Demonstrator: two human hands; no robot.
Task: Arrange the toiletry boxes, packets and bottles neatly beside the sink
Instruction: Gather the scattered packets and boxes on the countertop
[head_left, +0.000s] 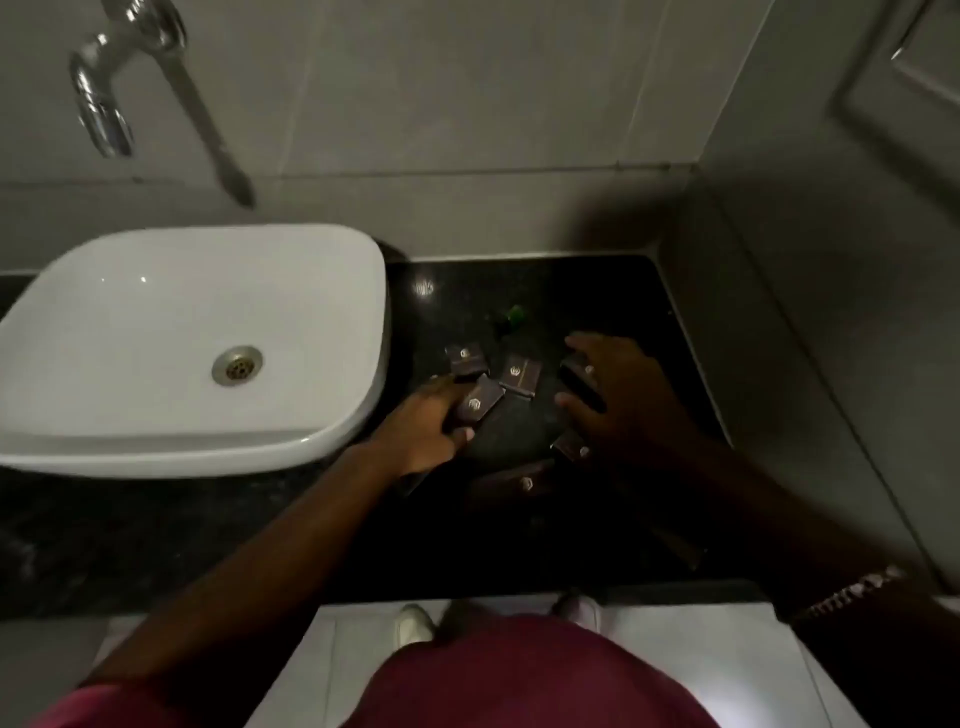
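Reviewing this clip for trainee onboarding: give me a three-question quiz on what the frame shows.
1. True or false: the dark boxes lie scattered on the black counter.
2. Which hand grips a box nearest the white sink? A) left hand B) right hand
3. What colour is the small object behind the boxes?

Key: 1 true; 2 A; 3 green.

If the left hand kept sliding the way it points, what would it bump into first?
Probably the brown box just beyond the left hand, which already grips another box angled toward it. Depth is hard to judge in this dim view.
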